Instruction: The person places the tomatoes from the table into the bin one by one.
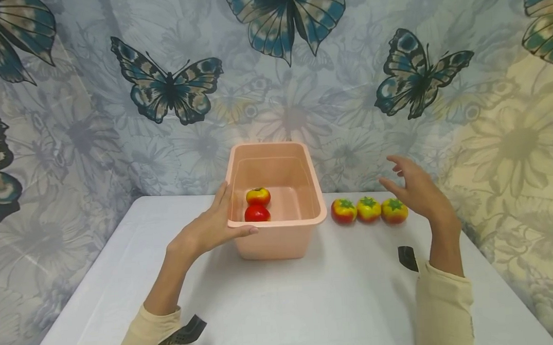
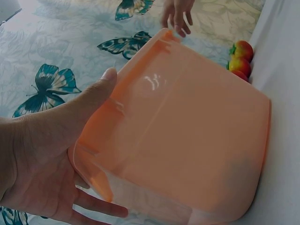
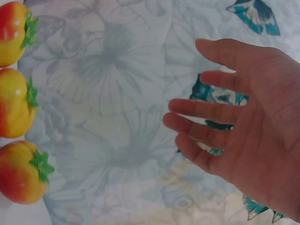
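Note:
A peach-coloured plastic tub (image 1: 279, 239) stands upright on the table, with two glossy red-and-yellow fruits, tomato-like (image 1: 258, 196), at the left inside it. At its near left corner rests my left hand (image 1: 209, 227); the thumb lies straight along the front below the rim, the fingers reach along the left side. In the left wrist view, the thumb and fingers straddle the tub's (image 2: 187, 126) corner. My right hand (image 1: 418, 189) hovers above the right end of a row of three similar fruits (image 1: 368, 209) with green leafy tops. Its fingers are spread and hold nothing (image 3: 253, 112).
A white cloth-covered table (image 1: 347, 303) lies under everything. Behind it and at both sides hangs a butterfly-and-flower patterned curtain (image 1: 296, 104). Both sleeves carry a black strap piece (image 1: 183, 333) near the wrist.

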`<state>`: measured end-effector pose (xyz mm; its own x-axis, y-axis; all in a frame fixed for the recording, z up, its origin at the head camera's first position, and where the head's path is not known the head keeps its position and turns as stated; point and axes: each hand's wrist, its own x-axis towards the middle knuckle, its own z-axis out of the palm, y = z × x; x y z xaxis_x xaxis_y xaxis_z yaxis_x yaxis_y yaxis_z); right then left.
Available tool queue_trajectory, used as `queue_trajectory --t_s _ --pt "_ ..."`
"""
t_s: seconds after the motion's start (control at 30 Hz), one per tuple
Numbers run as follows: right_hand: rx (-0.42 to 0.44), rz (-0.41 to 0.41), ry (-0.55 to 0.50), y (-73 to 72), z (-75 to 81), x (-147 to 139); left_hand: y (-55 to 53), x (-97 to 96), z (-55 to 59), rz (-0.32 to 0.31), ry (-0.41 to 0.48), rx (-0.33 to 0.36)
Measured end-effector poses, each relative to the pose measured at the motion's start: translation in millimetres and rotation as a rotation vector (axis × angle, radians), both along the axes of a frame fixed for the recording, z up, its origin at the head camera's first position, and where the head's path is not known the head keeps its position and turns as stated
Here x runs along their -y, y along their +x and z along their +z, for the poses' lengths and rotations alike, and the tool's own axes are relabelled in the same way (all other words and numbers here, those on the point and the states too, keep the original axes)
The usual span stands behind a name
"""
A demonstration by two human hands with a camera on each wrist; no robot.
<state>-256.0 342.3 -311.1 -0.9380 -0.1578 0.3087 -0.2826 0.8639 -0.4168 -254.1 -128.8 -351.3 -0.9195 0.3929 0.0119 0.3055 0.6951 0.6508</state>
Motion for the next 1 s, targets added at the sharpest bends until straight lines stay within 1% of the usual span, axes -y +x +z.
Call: queue_trajectory --t_s 0.13,0.27,0.47,0.53,0.6,0.73,0.8,0.87,1.0 --pt "0.075 -0.045 0.02 -1.0 -2.2 -10 0.1 -0.5 -0.5 0.007 0.003 0.008" --pt "0.183 -0.104 0.077 -3.4 -6.8 -22 -0.1 -2.1 -0.6 0.005 0.007 0.005" --pt "0.376 -0.215 0.168 -11.1 -22.1 -39 1.1 -2.2 -0.4 0.008 -0.01 0.007" --pt "0.423 -0.228 0.184 -13.8 -27.3 -43 1.2 -1.8 -0.4 0.011 -0.022 0.011" --pt "0.446 -0.226 0.194 -16.5 -32.8 -47 0.9 -1.8 -0.4 0.011 -0.029 0.006" --pt "0.5 -0.197 0.177 -19.9 -42.8 -51 -0.3 -1.8 -0.9 0.007 -0.021 0.001" --pt "0.546 -0.191 0.15 -21.2 -47.9 -52 -0.6 -1.7 -0.8 0.003 -0.012 -0.006" --pt "0.602 -0.207 0.133 -24.1 -54.5 -53 -0.5 -1.5 -0.8 0.0 -0.001 -0.006" --pt "0.715 -0.271 0.123 -31.3 -66.2 -53 -0.4 -0.7 -1.2 -0.004 0.003 -0.013"
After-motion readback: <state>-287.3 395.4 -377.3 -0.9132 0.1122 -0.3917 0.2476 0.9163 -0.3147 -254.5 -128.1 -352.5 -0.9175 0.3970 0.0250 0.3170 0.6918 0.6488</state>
